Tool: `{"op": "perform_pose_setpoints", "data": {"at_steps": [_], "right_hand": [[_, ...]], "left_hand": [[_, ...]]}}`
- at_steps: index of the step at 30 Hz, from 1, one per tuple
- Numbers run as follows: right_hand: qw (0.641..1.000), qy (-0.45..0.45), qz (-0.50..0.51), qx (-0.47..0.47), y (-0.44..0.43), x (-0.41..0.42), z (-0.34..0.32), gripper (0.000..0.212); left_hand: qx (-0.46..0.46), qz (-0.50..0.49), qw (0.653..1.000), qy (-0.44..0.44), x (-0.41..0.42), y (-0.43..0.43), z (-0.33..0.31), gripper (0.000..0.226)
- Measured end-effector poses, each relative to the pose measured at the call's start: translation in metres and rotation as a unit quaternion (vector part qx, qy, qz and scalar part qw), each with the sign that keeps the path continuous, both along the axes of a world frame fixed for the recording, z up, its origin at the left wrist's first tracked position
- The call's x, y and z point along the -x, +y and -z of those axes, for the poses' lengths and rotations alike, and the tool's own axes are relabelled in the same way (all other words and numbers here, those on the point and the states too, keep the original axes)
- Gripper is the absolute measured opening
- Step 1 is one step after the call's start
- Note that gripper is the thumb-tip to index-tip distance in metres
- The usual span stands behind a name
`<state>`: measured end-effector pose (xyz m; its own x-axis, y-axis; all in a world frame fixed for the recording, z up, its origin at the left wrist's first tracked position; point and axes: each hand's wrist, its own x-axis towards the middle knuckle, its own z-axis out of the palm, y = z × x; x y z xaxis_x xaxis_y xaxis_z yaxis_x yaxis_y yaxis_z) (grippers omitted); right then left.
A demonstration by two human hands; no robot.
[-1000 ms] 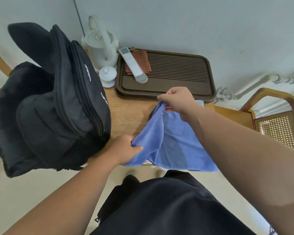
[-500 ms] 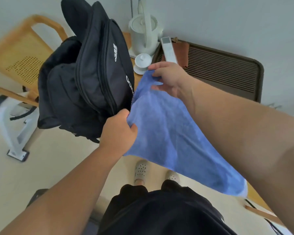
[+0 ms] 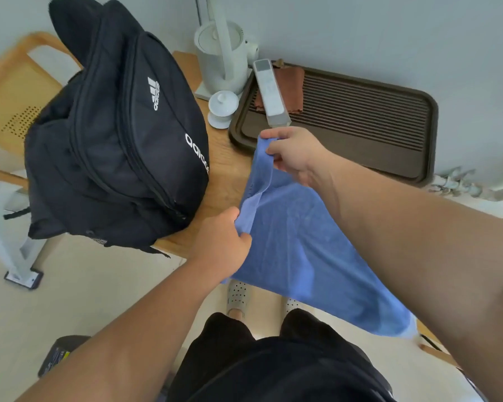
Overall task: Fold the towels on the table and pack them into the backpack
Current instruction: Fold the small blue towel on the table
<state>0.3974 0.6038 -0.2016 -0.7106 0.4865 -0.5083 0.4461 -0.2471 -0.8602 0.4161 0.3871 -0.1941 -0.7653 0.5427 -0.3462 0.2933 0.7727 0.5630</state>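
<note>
The towel [image 3: 302, 250] hangs in the air over the near edge of the tabletop [image 3: 224, 169], just right of the backpack [image 3: 122, 140]. Your left hand [image 3: 224, 242] pinches the near end of its upper hem. Your right hand [image 3: 294, 155] pinches the far end, fingers [image 3: 273, 134] curled round the cloth. The hem runs away from you, toward the tray [image 3: 360, 158]. The long axis appears to fall from the hem, down and to your right, past the table edge. The cloth looks soft, light and limp, and will likely sag wherever unsupported. Hold it by hem or corners, keep that edge taut, and lay it flat before folding.
</note>
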Motion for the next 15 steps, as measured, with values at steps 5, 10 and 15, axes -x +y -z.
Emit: {"op": "perform_pose_setpoints", "data": {"at_steps": [5, 10, 15], "right_hand": [[0.988, 0.116, 0.009, 0.098, 0.007, 0.012, -0.015, 0.037], [0.999, 0.018, 0.011, 0.025, 0.020, -0.015, 0.002, 0.044], [0.998, -0.052, 0.032, -0.009, 0.038, -0.051, 0.019, 0.042]], "left_hand": [[-0.050, -0.025, 0.998, 0.027, 0.007, 0.011, -0.005, 0.038], [-0.021, 0.028, 0.999, -0.033, -0.003, 0.020, 0.002, 0.031], [0.023, 0.088, 0.989, -0.114, -0.027, 0.035, 0.018, 0.024]]}}
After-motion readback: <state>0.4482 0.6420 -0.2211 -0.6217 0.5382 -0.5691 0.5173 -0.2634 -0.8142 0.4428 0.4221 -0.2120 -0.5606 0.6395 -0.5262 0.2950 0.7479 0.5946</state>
